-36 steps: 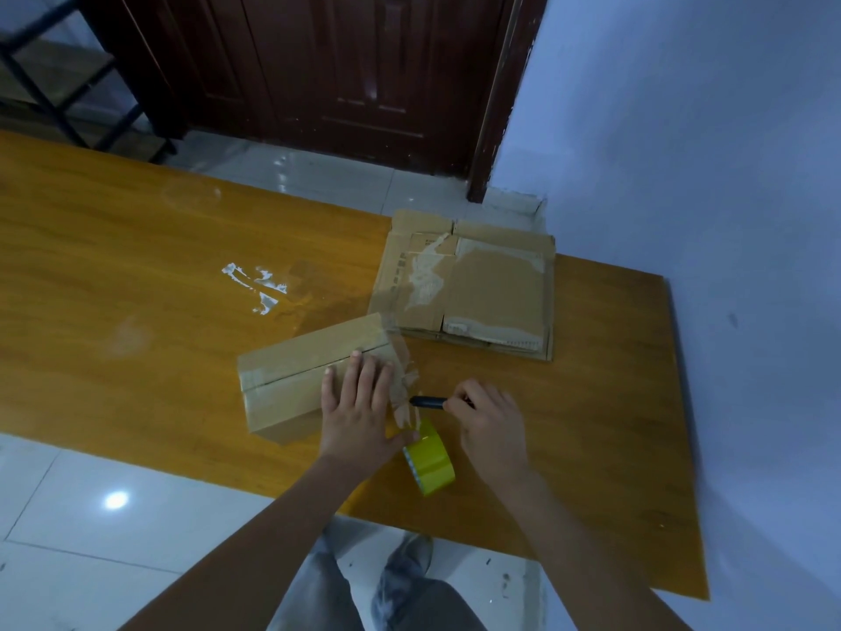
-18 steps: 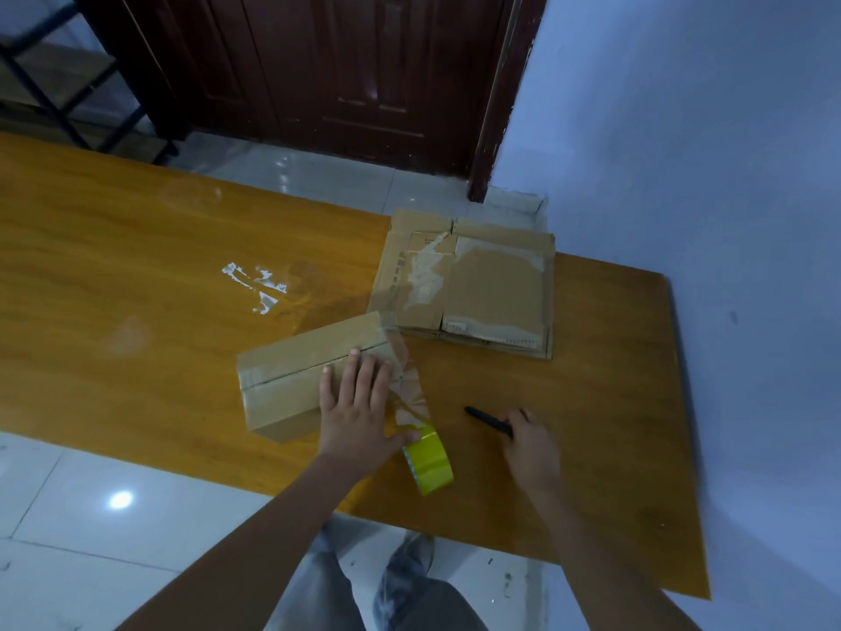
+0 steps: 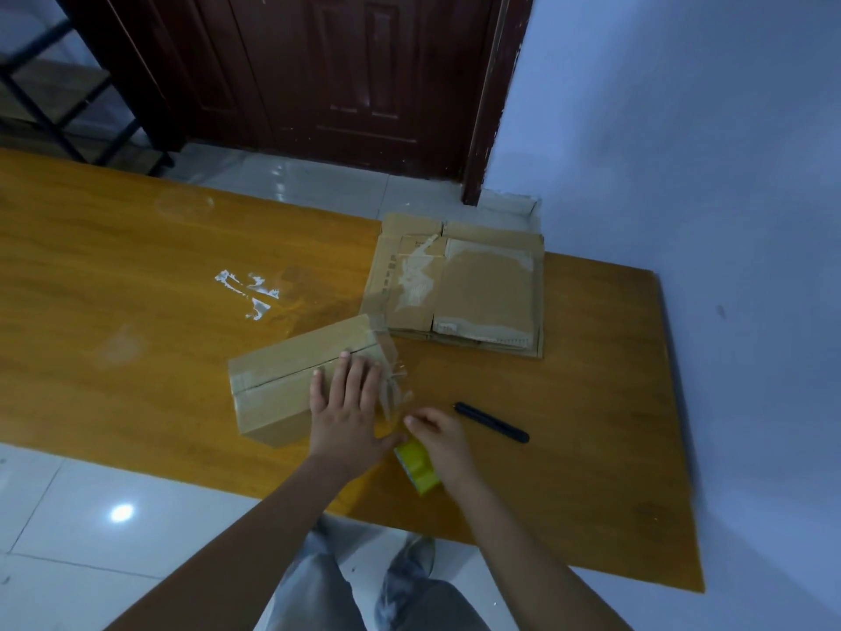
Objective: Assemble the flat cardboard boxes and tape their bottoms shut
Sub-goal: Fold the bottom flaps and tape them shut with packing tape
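Orange-brown wooden worktop (image 3: 113,275) fills the view, with a dark wooden door behind it and a pale blue wall to the right. White scraps of torn tape residue (image 3: 248,289) are stuck to the wood left of centre.

Near the front edge sits the small assembled brown cardboard box (image 3: 291,380), its flaps closed along a centre seam. The left hand (image 3: 348,403) lies flat on its right end, fingers straight, pressing down. A crinkled strip of clear tape (image 3: 393,389) hangs loose off that end, towards the right hand (image 3: 439,441), whose fingers curl around the yellow-green roll of tape (image 3: 418,466) at the worktop's front edge.

Risks, as I judge them: the loose strip could fold and stick to itself, or wrinkle across the seam and hold poorly; the roll could drop off the edge if released.

Further right lies a black utility knife (image 3: 491,422), untouched. Behind it rests a stack of flat brown cardboard boxes (image 3: 459,289), with old tape marks, not yet assembled.
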{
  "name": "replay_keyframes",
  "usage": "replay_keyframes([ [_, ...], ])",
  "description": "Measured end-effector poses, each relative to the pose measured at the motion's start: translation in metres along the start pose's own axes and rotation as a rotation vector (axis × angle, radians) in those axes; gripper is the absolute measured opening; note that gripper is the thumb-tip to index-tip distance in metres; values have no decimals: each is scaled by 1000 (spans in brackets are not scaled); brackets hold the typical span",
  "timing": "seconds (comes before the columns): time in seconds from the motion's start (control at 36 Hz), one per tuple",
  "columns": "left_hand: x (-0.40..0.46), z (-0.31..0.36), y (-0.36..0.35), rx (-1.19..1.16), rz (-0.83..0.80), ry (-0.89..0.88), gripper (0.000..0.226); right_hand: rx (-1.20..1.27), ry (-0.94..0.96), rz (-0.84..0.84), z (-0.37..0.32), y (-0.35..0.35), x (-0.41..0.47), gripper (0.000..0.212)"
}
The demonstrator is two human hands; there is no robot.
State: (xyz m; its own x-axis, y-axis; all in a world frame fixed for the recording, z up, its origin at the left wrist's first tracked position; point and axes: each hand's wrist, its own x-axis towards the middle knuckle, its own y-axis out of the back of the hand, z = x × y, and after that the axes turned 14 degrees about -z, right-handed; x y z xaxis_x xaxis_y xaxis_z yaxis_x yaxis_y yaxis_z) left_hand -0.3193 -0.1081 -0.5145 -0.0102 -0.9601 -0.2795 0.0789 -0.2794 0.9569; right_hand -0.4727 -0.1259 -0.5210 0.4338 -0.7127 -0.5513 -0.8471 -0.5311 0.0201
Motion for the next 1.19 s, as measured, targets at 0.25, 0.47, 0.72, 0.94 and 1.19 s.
replay_keyframes([
  [0.25,4,0,0,-66,208,3,79,34,83,104,6,-6,-2,6],
  [0.47,21,0,7,-29,343,124,55,76,102,136,5,-7,-1,13],
  [0.72,27,-2,-1,54,427,125,47,87,164,179,7,-11,-3,24],
  [0.94,28,-4,-2,141,418,110,51,121,172,199,18,-9,-15,18],
  [1.19,28,-11,0,133,402,63,59,29,122,256,8,5,-11,15],
])
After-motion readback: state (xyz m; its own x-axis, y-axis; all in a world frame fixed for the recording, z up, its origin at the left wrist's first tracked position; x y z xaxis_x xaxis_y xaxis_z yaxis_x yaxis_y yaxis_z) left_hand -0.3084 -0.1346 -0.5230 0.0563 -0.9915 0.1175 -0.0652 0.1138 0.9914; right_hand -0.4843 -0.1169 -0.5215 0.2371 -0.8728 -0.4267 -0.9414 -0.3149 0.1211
